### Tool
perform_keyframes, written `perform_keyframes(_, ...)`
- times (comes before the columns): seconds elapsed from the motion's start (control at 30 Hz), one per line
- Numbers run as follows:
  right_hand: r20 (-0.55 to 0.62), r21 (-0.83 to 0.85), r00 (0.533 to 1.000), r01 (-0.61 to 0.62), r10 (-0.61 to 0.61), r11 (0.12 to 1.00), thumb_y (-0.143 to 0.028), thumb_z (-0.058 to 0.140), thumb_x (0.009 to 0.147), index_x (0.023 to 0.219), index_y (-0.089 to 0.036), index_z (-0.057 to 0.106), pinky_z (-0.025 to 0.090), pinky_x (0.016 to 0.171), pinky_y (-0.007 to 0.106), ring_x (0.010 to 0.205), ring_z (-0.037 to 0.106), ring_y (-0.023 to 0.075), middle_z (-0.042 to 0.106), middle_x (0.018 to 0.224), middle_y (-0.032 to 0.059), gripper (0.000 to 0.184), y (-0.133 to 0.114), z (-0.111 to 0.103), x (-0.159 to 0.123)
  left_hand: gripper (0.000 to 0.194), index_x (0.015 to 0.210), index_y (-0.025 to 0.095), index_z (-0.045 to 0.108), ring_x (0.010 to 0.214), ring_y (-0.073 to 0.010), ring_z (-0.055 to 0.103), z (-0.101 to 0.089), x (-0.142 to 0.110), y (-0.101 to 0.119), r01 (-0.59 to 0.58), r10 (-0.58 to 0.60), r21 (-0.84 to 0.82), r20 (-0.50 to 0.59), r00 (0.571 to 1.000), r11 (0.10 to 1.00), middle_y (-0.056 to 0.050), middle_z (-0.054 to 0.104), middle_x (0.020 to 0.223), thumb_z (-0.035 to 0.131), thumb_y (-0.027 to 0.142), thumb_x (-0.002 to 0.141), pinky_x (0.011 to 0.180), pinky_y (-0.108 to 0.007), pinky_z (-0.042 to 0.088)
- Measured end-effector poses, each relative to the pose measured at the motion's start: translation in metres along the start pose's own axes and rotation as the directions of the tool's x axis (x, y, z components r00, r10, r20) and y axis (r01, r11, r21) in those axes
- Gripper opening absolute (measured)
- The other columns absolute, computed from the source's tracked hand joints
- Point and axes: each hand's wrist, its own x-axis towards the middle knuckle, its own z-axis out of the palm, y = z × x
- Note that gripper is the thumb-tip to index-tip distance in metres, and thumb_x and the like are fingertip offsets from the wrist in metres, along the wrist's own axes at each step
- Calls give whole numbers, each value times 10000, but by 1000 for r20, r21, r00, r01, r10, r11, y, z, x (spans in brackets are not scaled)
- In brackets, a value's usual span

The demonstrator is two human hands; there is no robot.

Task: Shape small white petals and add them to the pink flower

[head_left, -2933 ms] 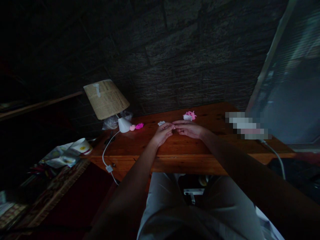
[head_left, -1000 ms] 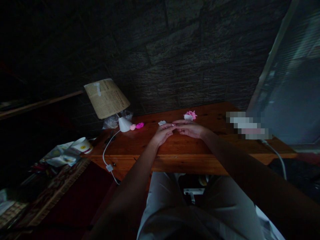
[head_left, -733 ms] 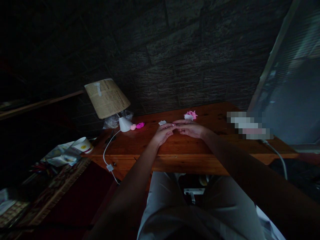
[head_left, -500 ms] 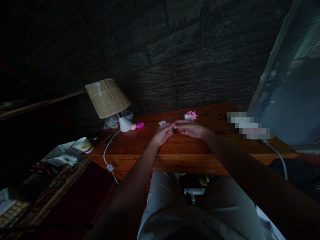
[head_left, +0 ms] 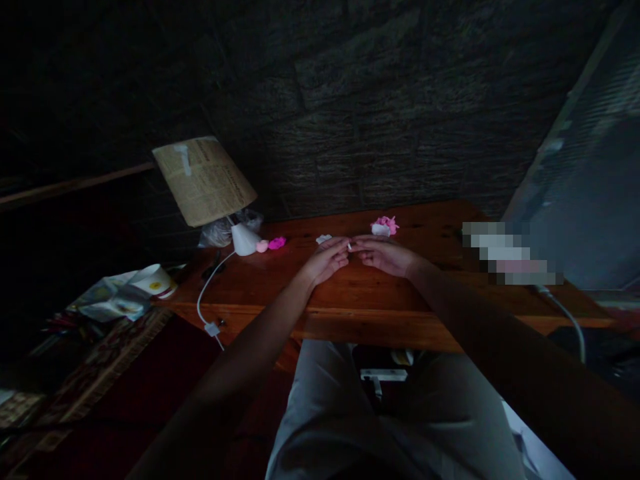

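Observation:
Over the middle of the wooden desk, my left hand (head_left: 327, 259) and my right hand (head_left: 384, 256) meet at the fingertips. Pinched between them is a small white piece (head_left: 349, 247), too small to identify. Just behind my left hand lies a flat white scrap (head_left: 323, 239), partly covered by the fingers. Behind my right hand sits a bunch of pink, petal-like pieces (head_left: 389, 225), with a white piece (head_left: 380, 230) in front of it. Farther left, a magenta ruffled piece (head_left: 277, 243) lies beside a pale pink lump (head_left: 263, 246).
A lamp (head_left: 205, 180) with a newsprint-like shade stands at the desk's left end, its white cord (head_left: 201, 300) hanging over the front edge. A paper cup (head_left: 154, 281) is farther left. Dark stone wall (head_left: 330, 133) rises behind the desk (head_left: 370, 295). A blurred-out patch covers something at right.
The camera view has shifted slightly, moving the lamp left and up in the picture. Both hands stay together at the small white piece, with fingers slightly straighter.

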Motion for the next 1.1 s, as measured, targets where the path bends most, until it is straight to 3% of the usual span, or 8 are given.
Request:
perform_keyframes(0.2,-31,46,999,-43,44,998,-379,787,833,939,-256,763,476,660,258,706,594,118,788,951,27,164,-2,3,-1,279,700,139,643,496,-24,352,6,8,5,48,-46,-70,34,998,996,75,455,559,911,203,662,515,-172,316)
perform_keyframes(0.37,-40,114,998,-47,52,992,-451,847,747,899,-252,792,431,604,244,653,527,105,786,981,40,256,-18,12,-4,334,657,131,637,501,-23,343,6,22,14,79,-71,-119,70,995,990,66,470,562,947,246,610,505,-175,292)
perform_keyframes(0.53,21,-33,998,-51,52,998,-433,874,717,877,-263,812,382,565,250,605,458,96,734,831,24,242,-36,18,0,343,709,162,658,577,-73,476,2,39,11,130,-118,-152,87,989,980,45,526,613,947,322,615,578,-229,419)
perform_keyframes(0.67,12,-111,997,-74,76,991,-407,893,683,832,-277,810,360,553,265,607,449,108,646,716,3,214,-44,16,10,356,769,174,698,557,-63,477,-1,49,9,165,-148,-138,129,981,976,50,518,600,935,401,630,585,-223,423)
perform_keyframes(0.8,4,-191,994,-111,114,975,-462,876,689,843,-277,808,383,551,263,617,477,114,687,776,22,250,-50,9,19,380,954,188,771,563,-73,506,-14,61,30,119,-130,77,171,977,990,14,603,659,868,464,712,582,-227,417)
perform_keyframes(0.9,-33,-381,992,-123,120,916,-520,794,775,869,-258,804,440,580,276,649,563,133,756,888,62,279,-54,2,17,247,934,182,798,620,-100,549,-37,70,54,-115,57,441,142,988,890,-26,667,719,836,353,760,565,-217,391)
perform_keyframes(1.0,-10,-615,998,-57,65,786,-459,706,866,896,-280,793,491,618,304,678,640,167,773,867,45,201,-53,-5,9,291,962,193,805,763,-137,620,-63,76,67,-238,196,672,140,971,701,-58,728,867,873,181,679,646,-218,434)
perform_keyframes(1.1,7,-832,999,33,-50,554,-345,642,904,885,-308,784,479,593,322,647,672,192,778,805,34,148,-44,-10,1,528,1052,228,792,1016,-216,673,-82,75,65,-268,124,739,245,961,618,-90,739,1101,928,119,553,868,-292,496)
